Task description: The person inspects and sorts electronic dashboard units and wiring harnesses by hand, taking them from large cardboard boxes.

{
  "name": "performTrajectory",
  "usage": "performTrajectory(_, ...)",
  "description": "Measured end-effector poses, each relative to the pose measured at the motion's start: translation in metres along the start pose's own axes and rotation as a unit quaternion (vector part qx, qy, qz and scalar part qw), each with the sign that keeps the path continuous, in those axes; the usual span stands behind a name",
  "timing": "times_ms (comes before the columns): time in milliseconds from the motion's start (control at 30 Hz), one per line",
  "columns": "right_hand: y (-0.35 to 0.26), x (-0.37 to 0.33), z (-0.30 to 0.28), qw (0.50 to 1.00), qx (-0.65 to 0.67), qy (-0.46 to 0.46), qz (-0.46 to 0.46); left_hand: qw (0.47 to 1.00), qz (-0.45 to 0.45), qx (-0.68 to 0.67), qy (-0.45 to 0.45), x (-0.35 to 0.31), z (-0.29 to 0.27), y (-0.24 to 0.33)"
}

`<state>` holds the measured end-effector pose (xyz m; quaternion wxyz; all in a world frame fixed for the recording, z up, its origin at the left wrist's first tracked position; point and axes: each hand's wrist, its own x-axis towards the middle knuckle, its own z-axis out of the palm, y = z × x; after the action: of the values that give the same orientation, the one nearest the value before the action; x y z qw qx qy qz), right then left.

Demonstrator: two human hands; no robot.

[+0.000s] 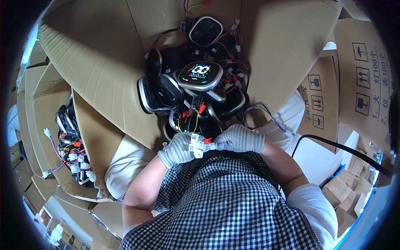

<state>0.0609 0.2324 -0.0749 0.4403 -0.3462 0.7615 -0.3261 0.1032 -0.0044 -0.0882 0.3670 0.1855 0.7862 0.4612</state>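
My left hand [179, 149], in a striped glove, is closed on a bunch of white plastic wire connectors [194, 146]. Opposite it, my right hand [242, 138], also gloved, pinches a pale connector plug [213, 146] at the bunch's right side; whether the two are joined I cannot tell. A small red connector [207, 141] shows between the hands. Beyond them, an instrument display [201, 75] with lit digits and coloured icons lies face up on a heap of similar black displays with silver rims [168, 89]. Loose wires with red and white plugs stick out of the heap.
The heap sits in a large open cardboard box [96, 50] with high flaps. At left, a smaller carton [79, 125] holds more displays and wiring. Printed cartons [321, 100] stand at right, where a thick black cable [341, 147] arches past. A multicoloured wire [266, 113] hangs near my right hand.
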Motion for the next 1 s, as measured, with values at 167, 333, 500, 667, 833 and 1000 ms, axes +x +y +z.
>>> performTrajectory(167,0.001,0.004,-0.002,1.000,-0.015,-0.007,-0.010,0.996,0.062,0.004,0.058,-0.003,0.009,-0.014)
performTrajectory(333,0.011,0.020,-0.047,0.984,-0.026,0.142,-0.105,0.977,0.074,-0.183,0.084,-0.005,0.006,-0.013)
performTrajectory(500,0.009,0.098,-0.141,0.861,0.302,0.397,0.100,0.559,-0.040,-0.828,-0.006,-0.010,-0.003,-0.012)
performTrajectory(667,0.101,0.233,-0.193,0.879,0.098,0.466,-0.029,0.291,-0.028,-0.950,-0.109,0.002,-0.012,-0.014)
performTrajectory(833,0.185,0.254,-0.186,0.927,-0.149,0.342,0.028,0.047,-0.111,-0.976,-0.179,-0.001,0.005,-0.047)
performTrajectory(1000,0.137,0.234,-0.143,0.910,0.310,0.239,0.136,-0.053,-0.071,-0.980,-0.181,-0.009,0.010,-0.056)
